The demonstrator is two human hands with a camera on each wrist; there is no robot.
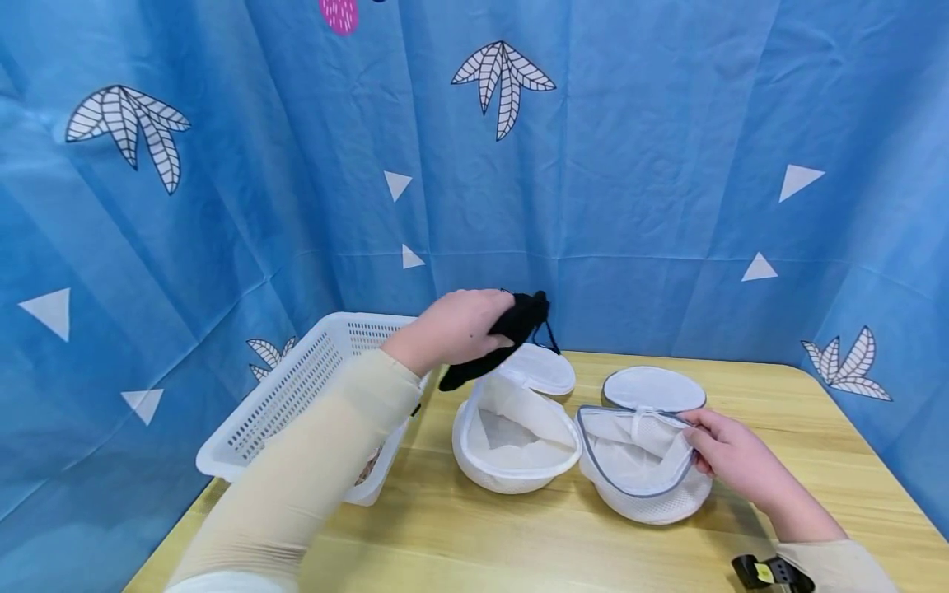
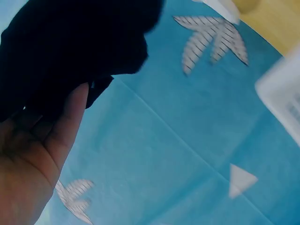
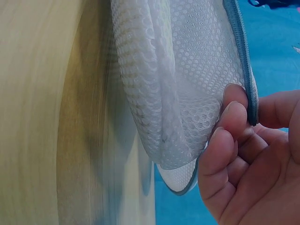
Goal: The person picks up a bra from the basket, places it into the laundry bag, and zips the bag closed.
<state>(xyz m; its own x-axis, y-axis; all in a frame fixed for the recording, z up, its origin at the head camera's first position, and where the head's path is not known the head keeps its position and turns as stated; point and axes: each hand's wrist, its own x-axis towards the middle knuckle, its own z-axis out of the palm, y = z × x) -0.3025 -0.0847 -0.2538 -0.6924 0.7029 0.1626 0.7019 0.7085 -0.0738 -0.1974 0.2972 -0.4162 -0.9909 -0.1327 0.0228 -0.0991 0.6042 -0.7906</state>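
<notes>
My left hand (image 1: 463,328) grips a piece of black cloth (image 1: 511,333) with a thin dark cord hanging off its far end. It is held above the gap between the white basket and the white-rimmed mesh laundry bag (image 1: 485,465). In the left wrist view the black cloth (image 2: 70,51) bunches over the fingers, and the thumb lies against it. My right hand (image 1: 734,457) pinches the zipper edge of the grey-trimmed mesh laundry bag (image 1: 652,506). The right wrist view shows thumb and fingers on either side of the grey zipper (image 3: 243,56). Both bags stand with their lids folded back.
At the left stands a white plastic basket (image 1: 285,391), its contents mostly hidden by my left arm. A black wrist strap (image 1: 774,572) is by my right sleeve. The wooden table (image 1: 460,543) meets a blue patterned curtain (image 1: 630,206) behind and at both sides.
</notes>
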